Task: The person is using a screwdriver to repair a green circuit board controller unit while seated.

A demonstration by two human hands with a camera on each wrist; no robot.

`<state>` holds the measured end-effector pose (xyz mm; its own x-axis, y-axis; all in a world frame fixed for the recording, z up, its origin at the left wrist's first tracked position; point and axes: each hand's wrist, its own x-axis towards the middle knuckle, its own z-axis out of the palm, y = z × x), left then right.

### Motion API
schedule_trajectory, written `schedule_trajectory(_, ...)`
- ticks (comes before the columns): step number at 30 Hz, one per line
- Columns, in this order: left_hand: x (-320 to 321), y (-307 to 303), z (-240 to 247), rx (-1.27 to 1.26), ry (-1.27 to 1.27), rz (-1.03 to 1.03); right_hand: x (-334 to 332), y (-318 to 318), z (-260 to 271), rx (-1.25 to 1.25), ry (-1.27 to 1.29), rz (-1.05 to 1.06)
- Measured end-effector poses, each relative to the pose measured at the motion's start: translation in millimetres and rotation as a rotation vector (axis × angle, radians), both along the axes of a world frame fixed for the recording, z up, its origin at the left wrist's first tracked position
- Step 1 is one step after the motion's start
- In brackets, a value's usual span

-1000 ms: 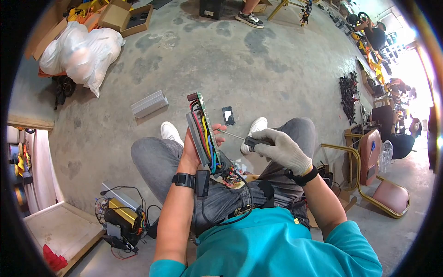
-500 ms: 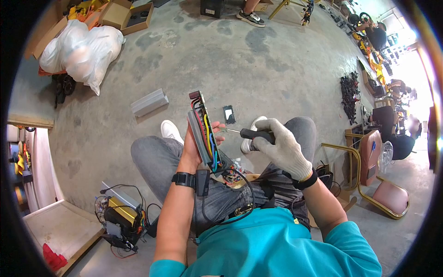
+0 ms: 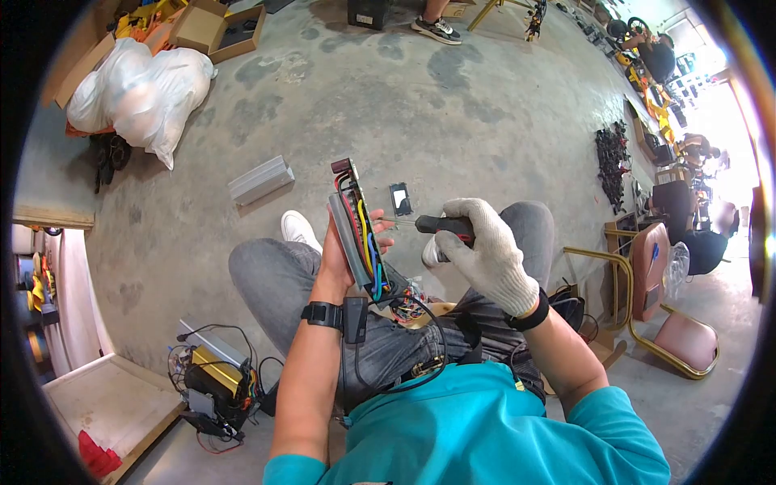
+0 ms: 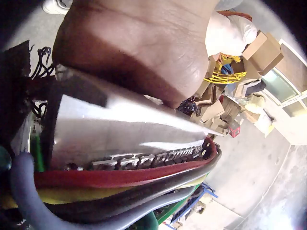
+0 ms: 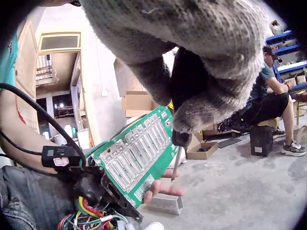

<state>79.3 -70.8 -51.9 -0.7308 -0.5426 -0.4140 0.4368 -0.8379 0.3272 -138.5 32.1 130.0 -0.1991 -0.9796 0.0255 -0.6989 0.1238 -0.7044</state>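
My bare left hand (image 3: 333, 265) holds a circuit board (image 3: 352, 218) tilted on edge, with a grey metal plate (image 4: 120, 129) against the palm. Red, yellow, black and blue wires (image 4: 144, 178) run along the board. The board's green side (image 5: 136, 155) shows rows of solder in the right wrist view. Wearing a knitted glove, my right hand (image 3: 491, 260) grips a screwdriver (image 3: 440, 226) by its black and red handle. Its thin shaft points left, the tip close by the left fingertips (image 5: 165, 188) at the board's edge.
A grey metal extrusion (image 3: 263, 183) and a small black frame (image 3: 400, 200) lie on the floor ahead. Bundled wires (image 5: 91, 215) sit at my lap. Another electronics unit (image 3: 214, 376) stands at lower left, a gold-framed chair (image 3: 626, 283) at right, white bags (image 3: 153, 93) at upper left.
My right hand has moved slightly forward and turned, bringing the screwdriver handle up and left so the shaft lies more level. The left hand and board stay nearly still.
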Motion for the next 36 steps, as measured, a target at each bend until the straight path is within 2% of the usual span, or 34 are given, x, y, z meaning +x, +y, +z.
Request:
schedule_trajectory(4,0,1,5,-0.002,0.036,0.011,-1,-4,9,-0.004,-0.044,-0.001)
schedule_trajectory(10,0,1,5,-0.02,-0.004,0.021,-17,-4,46,-0.002,-0.012,-0.121)
schedule_trajectory(13,-1,2,1,-0.025,-0.003,0.039,-23,0,67,0.019,-0.167,-0.215)
schedule_trajectory(15,-6,2,2,0.063,-0.098,0.15,-23,2,86,0.058,-0.285,-0.292)
schedule_trajectory(19,-12,7,41,-0.033,-0.241,0.197,-16,7,105,0.09,-0.347,-0.303)
schedule_trajectory(22,-16,8,30,-0.02,-0.348,0.222,-12,10,98,0.054,-0.3,-0.242)
schedule_trajectory(24,-16,10,30,-0.075,-0.339,0.238,-9,9,95,0.066,-0.326,-0.235)
schedule_trajectory(26,-14,10,30,-0.09,-0.337,0.224,-7,7,95,0.087,-0.24,-0.231)
schedule_trajectory(36,-15,9,30,-0.079,-0.339,0.249,-3,0,82,0.096,-0.282,-0.207)
